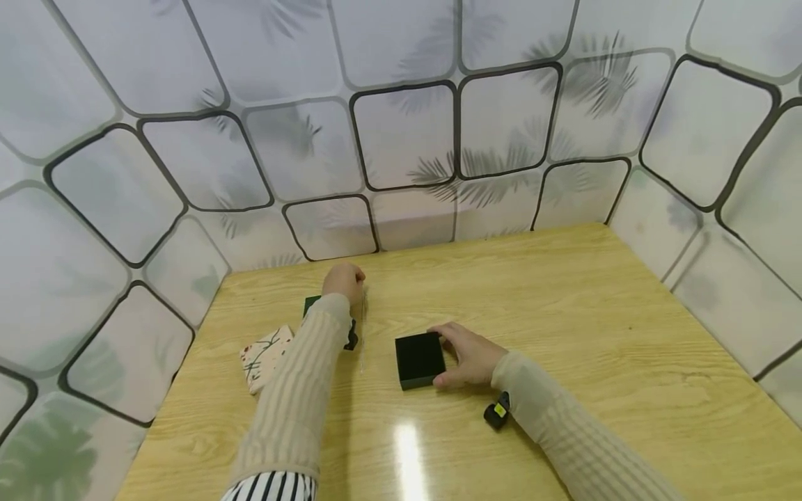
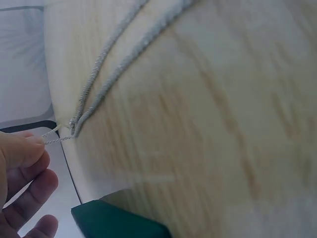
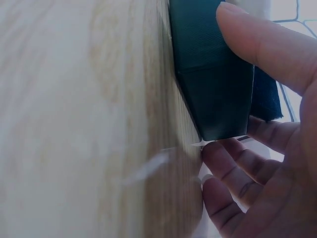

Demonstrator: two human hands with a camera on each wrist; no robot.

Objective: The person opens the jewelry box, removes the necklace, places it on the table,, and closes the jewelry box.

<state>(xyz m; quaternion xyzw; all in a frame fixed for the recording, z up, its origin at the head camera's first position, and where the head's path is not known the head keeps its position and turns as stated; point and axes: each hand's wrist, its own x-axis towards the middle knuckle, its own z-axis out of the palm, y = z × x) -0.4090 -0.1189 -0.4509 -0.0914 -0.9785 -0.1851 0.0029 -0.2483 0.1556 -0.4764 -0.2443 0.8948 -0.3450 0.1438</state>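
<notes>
My left hand (image 1: 343, 280) is raised at the far left of the table and pinches the thin end of a silver rope-like chain (image 2: 119, 71) between thumb and fingertip. Two thicker strands run on from that end in the left wrist view. In the head view the chain (image 1: 363, 334) shows as a faint line below the hand. My right hand (image 1: 466, 356) grips a small dark green box (image 1: 420, 355) with a black upper face, thumb and fingers at its right corners. The right wrist view shows the thumb along the box's green side (image 3: 213, 79).
A second dark green piece (image 1: 311, 302) lies partly hidden behind the left sleeve. Left of that sleeve is a cream patterned pouch or cloth (image 1: 266, 356). A wooden table (image 1: 532, 299) carries everything, with patterned curtains (image 1: 407, 139) along its back and sides.
</notes>
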